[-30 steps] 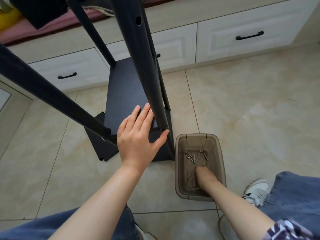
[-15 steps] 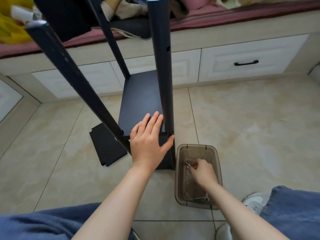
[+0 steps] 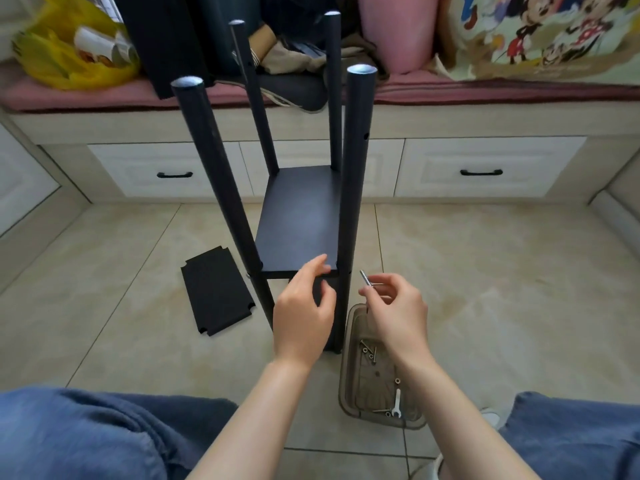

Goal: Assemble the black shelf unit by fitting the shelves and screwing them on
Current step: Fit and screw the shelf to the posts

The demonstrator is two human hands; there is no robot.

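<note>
Now the shelf unit (image 3: 349,202) stands upright on the tiled floor (image 3: 485,289) in front of us, with one shelf (image 3: 298,216) seated low between its four posts. Our right hand (image 3: 394,306), which half a second ago was down in the plastic box (image 3: 347,382), has come up above it. It pinches a screw (image 3: 364,279) between thumb and forefinger, just beside the near right post. Our left hand (image 3: 304,306), earlier flat on the shelf with its thumb against that post, has lifted. Its fingers are loosely bent at the shelf's front edge and hold nothing; we cannot tell whether the fingertips touch the shelf. More screws (image 3: 367,351) and a small wrench (image 3: 397,402) lie in the box. A loose panel (image 3: 216,289) lies flat on the floor to the left of the unit.
</note>
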